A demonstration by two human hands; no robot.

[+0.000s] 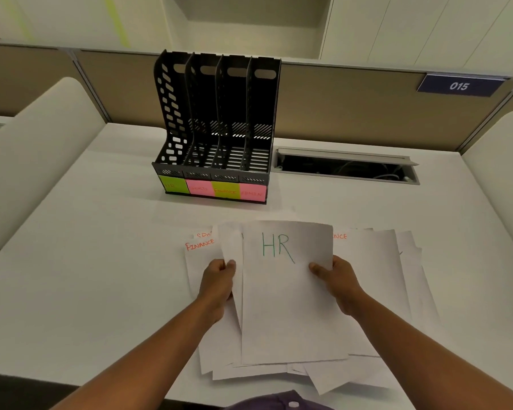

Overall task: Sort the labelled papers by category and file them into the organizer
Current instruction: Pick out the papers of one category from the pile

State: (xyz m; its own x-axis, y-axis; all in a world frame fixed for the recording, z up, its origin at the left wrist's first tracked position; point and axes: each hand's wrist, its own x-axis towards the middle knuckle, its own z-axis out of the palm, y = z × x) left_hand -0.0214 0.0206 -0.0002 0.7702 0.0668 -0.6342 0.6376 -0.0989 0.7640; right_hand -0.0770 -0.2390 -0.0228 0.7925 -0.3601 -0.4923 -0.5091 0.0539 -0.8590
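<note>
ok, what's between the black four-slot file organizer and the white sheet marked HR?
Head view: only bare white desk between black organizer and HR sheet.

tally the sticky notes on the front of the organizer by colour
green sticky notes: 2
pink sticky notes: 2
total on the organizer: 4

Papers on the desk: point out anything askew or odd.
The loose papers under the HR sheet lie fanned and crooked, corners jutting past the desk edge. The organizer stands square, all slots empty.
</note>
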